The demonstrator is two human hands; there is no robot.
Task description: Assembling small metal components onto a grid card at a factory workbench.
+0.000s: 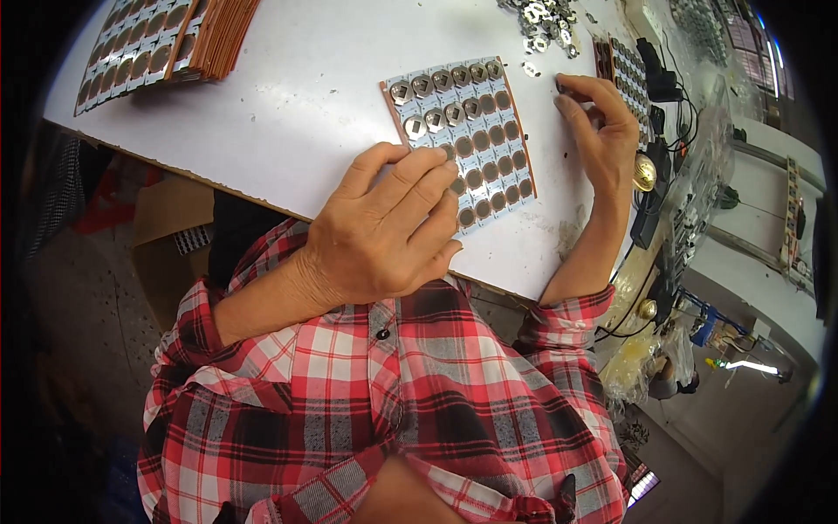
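Observation:
A flat panel of small round copper pads (478, 131) lies on the white table (305, 96). Its upper rows carry shiny metal clips; the lower rows are bare brown discs. My left hand (393, 223) rests flat on the panel's near left corner, fingers together, pressing it down. To the panel's right, my right hand (602, 122) hovers with its fingers curled, their tips close to a single loose metal clip (531, 68). Whether the fingertips pinch a clip I cannot tell.
A heap of loose metal clips (546, 17) lies at the far edge. A stack of more panels (166, 39) sits at the far left, another panel (624, 74) beyond my right hand. Black cables and adapters (659, 83) crowd the table's right edge.

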